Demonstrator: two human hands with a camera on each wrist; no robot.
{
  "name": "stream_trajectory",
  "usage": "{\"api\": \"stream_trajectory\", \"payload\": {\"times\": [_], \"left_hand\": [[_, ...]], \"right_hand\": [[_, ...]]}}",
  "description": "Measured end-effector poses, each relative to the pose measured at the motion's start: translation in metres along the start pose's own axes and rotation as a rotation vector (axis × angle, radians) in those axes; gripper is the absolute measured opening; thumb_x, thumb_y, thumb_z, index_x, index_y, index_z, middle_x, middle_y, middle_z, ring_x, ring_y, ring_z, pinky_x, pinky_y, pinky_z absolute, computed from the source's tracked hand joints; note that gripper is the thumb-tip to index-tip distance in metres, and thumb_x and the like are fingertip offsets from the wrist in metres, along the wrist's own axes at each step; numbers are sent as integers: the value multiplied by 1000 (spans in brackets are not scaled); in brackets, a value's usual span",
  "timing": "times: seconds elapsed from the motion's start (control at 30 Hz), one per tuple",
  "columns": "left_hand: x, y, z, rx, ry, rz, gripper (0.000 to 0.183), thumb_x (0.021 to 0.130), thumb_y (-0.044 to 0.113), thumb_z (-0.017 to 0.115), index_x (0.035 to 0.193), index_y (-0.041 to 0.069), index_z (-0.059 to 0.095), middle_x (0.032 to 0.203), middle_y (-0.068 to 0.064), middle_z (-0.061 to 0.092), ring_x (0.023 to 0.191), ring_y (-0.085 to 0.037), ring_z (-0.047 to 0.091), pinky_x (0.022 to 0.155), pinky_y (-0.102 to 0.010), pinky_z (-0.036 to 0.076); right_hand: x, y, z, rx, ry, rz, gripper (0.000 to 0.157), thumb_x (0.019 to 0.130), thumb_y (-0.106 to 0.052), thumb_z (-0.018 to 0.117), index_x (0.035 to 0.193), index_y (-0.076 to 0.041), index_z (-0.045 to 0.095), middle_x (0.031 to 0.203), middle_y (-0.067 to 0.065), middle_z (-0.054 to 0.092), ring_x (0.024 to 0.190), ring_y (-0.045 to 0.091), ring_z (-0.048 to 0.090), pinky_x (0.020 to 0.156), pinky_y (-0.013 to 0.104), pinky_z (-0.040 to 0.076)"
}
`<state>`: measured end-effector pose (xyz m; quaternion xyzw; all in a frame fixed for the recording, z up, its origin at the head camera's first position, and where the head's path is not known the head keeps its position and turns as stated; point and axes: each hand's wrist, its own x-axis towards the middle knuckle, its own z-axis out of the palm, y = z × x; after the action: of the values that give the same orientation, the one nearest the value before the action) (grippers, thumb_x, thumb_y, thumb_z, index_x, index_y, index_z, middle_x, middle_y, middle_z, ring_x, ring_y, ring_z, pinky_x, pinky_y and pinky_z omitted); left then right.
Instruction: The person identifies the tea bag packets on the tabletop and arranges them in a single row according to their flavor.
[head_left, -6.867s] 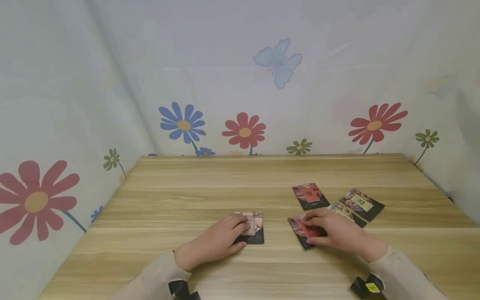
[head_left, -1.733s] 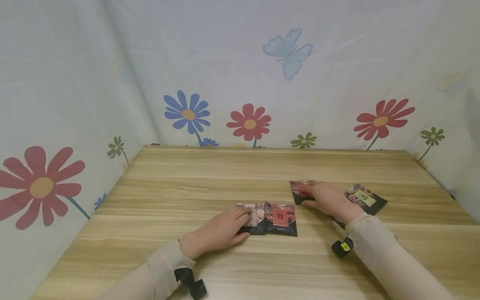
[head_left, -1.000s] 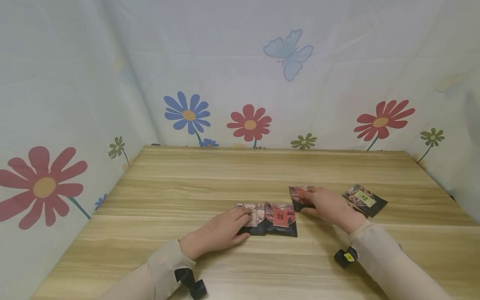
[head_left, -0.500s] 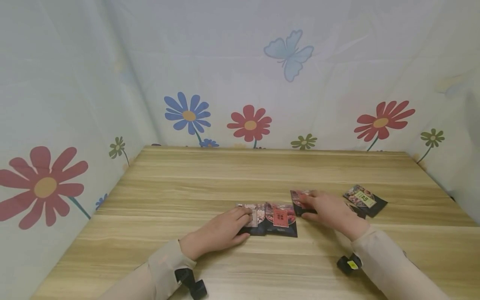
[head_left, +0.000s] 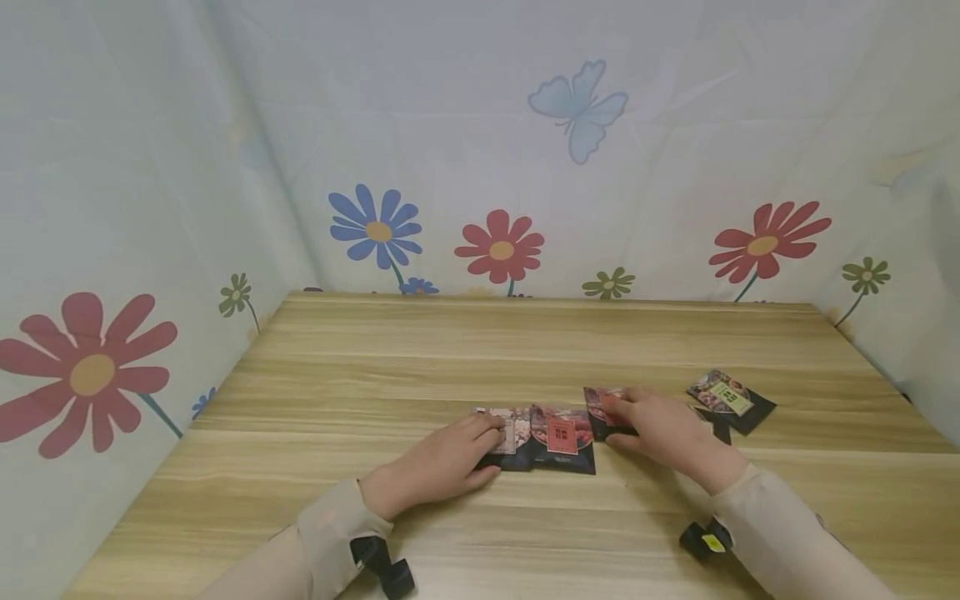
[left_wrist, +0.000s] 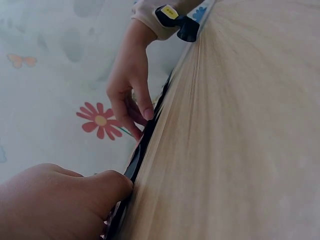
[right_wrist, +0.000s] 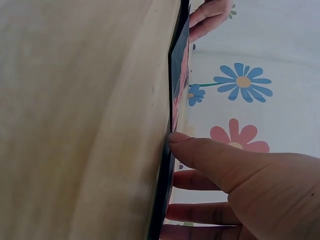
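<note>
In the head view my left hand (head_left: 435, 467) rests on a black packet with a pale label (head_left: 519, 433), its fingers covering the packet's left part. Close against that packet's right side lies a packet with a red label (head_left: 561, 435). My right hand (head_left: 663, 433) presses a second red-labelled packet (head_left: 597, 407) to the table, fingers spread on top and thumb by its near edge. This packet sits slightly farther back, its left edge close to the middle packet. In the right wrist view the thumb (right_wrist: 181, 138) touches the dark packet edge.
Right of my right hand lies a packet with a yellow-green label (head_left: 729, 400). Another dark packet (head_left: 720, 427) shows partly from behind that hand. The wood-grain table (head_left: 390, 350) ends at a flowered cloth backdrop (head_left: 420, 100). Black wrist cameras sit below both hands.
Earlier, the middle red-labelled packet came from the right to beside the pale-labelled one. Since then my right hand has slid the other red-labelled packet nearer to me; my left hand stays put.
</note>
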<state>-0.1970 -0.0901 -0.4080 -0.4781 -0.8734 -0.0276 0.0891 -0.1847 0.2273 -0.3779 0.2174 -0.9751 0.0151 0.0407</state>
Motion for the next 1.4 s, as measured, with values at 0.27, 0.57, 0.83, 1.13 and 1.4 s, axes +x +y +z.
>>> {"api": "stream_trajectory", "payload": {"times": [0.27, 0.57, 0.83, 1.13, 1.4], "left_hand": [[0, 0, 0, -1, 1, 2, 42, 94, 36, 58, 123, 5, 59, 133, -10, 56, 125, -24, 53, 111, -34, 43], [0, 0, -1, -8, -8, -3, 43, 95, 36, 57, 123, 5, 58, 134, -10, 56, 126, -24, 53, 112, -35, 42], [1, 0, 0, -11, -13, -9, 42, 95, 36, 57, 123, 5, 58, 134, -10, 56, 126, -23, 52, 113, -35, 41], [1, -1, 2, -11, -6, -1, 41, 95, 36, 57, 122, 5, 59, 133, -10, 56, 125, -23, 53, 111, -35, 43], [1, -1, 2, -12, -3, 3, 41, 95, 36, 57, 121, 5, 59, 133, -10, 56, 124, -23, 53, 111, -34, 43]], "right_hand": [[-6, -4, -1, -41, 17, -15, 45, 82, -38, 73, 117, -9, 68, 103, 12, 67, 85, 25, 66, 71, 42, 58], [-14, -10, -3, -77, 28, -22, 44, 81, -41, 74, 111, -9, 70, 95, 7, 66, 79, 22, 64, 68, 41, 57], [-18, -12, -1, -57, 31, -36, 43, 80, -40, 74, 108, -8, 71, 93, 6, 64, 75, 17, 60, 66, 37, 55], [-23, -16, -1, -73, 65, -86, 39, 79, -40, 74, 101, -8, 71, 86, 3, 62, 72, 15, 57, 63, 33, 52], [-27, -19, -1, -89, 58, -68, 39, 80, -41, 73, 102, -9, 71, 86, 3, 60, 72, 15, 54, 63, 34, 51]]}}
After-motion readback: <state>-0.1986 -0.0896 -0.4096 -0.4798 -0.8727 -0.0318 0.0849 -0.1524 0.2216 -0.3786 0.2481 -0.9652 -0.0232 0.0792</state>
